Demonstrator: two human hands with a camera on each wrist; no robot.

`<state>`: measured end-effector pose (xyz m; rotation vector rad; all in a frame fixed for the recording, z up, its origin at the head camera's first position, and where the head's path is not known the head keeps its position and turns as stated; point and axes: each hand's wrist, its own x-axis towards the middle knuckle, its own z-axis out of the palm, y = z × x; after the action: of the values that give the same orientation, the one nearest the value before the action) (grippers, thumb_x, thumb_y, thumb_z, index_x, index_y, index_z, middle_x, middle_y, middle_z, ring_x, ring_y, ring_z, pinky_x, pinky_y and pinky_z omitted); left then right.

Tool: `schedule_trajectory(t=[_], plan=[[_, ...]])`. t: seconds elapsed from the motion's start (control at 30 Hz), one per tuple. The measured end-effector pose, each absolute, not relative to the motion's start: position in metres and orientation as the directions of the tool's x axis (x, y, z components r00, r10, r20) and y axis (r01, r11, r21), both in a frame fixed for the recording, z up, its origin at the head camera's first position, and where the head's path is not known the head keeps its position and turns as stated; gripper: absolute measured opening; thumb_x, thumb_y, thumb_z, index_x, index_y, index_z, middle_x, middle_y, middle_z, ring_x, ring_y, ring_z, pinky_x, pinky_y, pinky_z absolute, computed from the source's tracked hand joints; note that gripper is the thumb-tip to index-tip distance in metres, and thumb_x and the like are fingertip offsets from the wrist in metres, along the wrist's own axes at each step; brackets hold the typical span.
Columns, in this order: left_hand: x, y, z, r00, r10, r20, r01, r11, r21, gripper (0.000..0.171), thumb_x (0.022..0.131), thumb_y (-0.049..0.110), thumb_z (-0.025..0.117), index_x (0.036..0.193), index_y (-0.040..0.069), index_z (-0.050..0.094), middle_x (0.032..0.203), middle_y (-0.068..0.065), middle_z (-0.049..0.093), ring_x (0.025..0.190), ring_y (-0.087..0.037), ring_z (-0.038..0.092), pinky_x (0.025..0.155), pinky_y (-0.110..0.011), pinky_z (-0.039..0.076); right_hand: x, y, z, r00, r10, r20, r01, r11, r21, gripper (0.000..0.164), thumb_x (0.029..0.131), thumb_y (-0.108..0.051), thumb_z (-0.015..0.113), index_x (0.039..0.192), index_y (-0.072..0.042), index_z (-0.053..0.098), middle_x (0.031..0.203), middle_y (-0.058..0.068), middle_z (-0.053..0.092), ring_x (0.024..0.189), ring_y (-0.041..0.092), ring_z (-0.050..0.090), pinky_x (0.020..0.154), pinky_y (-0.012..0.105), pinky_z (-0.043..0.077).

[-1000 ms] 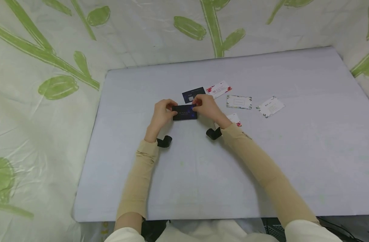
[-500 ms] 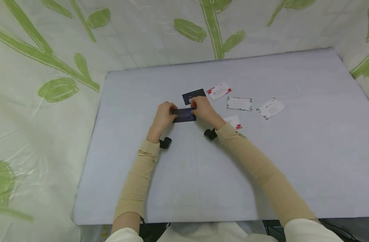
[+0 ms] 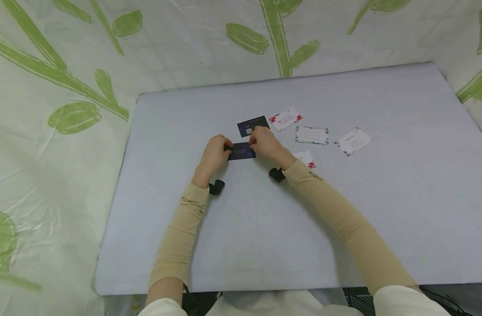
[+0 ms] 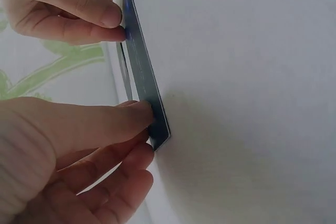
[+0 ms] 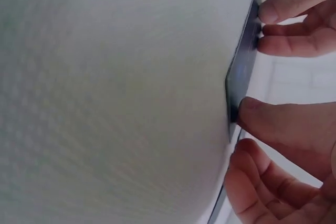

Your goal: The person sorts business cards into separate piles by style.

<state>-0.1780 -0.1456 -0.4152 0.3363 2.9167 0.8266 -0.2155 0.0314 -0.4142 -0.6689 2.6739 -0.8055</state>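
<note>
A dark blue business card (image 3: 241, 152) with small pale print lies between my two hands, low over the table or on it. My left hand (image 3: 215, 154) pinches its left end, thumb on the upper face, as the left wrist view shows. At the opposite end my right hand (image 3: 265, 144) pinches the card near its far corner. In the right wrist view the thumb (image 5: 278, 124) presses that end and the curled fingers (image 5: 252, 177) sit by its far edge. Just beyond the right hand lies another dark card (image 3: 248, 126) with a QR code, partly covered by that hand.
Several white cards lie to the right: one with red flowers (image 3: 286, 119), a leaf-bordered one (image 3: 312, 135), and a tilted leafy one (image 3: 353, 141). A further red-flowered card (image 3: 306, 159) is partly under the right forearm. A pale cloth covers the table (image 3: 241, 245).
Both hands keep their grip on the dark blue card. It has come slightly closer to the body, and the left hand has edged a little to the right.
</note>
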Motion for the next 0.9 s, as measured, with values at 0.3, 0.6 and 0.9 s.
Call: schedule_trajectory(t=[0.3, 0.6, 0.9], plan=[[-0.193, -0.143, -0.408, -0.986, 0.167, -0.006, 0.134, 0.81, 0.571, 0.025, 0.091, 0.005, 0.056, 0.112, -0.006, 0.061, 0.108, -0.02, 0.058, 0.102, -0.03, 0.053, 0.089, -0.037, 0.042, -0.238, 0.053, -0.402, -0.898, -0.437, 0.043, -0.363, 0.683, -0.634, 0.019, 0.089, -0.004, 0.057, 0.101, 0.007, 0.066, 0.097, 0.02, 0.059, 0.09, 0.03, 0.052, 0.082, 0.039, 0.042], [-0.233, -0.112, -0.419, -0.975, 0.187, -0.118, 0.114, 0.881, 0.459, 0.05, 0.09, 0.019, 0.059, 0.134, -0.003, 0.044, 0.131, -0.018, 0.046, 0.122, -0.029, 0.042, 0.101, -0.038, 0.034, -0.265, 0.071, -0.412, -0.878, -0.464, -0.119, -0.377, 0.823, -0.426, 0.046, 0.09, -0.008, 0.058, 0.132, 0.003, 0.044, 0.135, 0.022, 0.044, 0.126, 0.037, 0.037, 0.1, 0.053, 0.029], [-0.235, -0.106, -0.427, -0.972, 0.2, -0.124, 0.141, 0.917, 0.373, 0.048, 0.089, 0.023, 0.061, 0.129, -0.001, 0.051, 0.126, -0.017, 0.047, 0.115, -0.029, 0.043, 0.095, -0.041, 0.037, -0.259, 0.072, -0.422, -0.871, -0.481, -0.095, -0.41, 0.821, -0.398, 0.046, 0.09, -0.009, 0.058, 0.132, 0.003, 0.045, 0.135, 0.022, 0.044, 0.124, 0.038, 0.038, 0.099, 0.054, 0.028]])
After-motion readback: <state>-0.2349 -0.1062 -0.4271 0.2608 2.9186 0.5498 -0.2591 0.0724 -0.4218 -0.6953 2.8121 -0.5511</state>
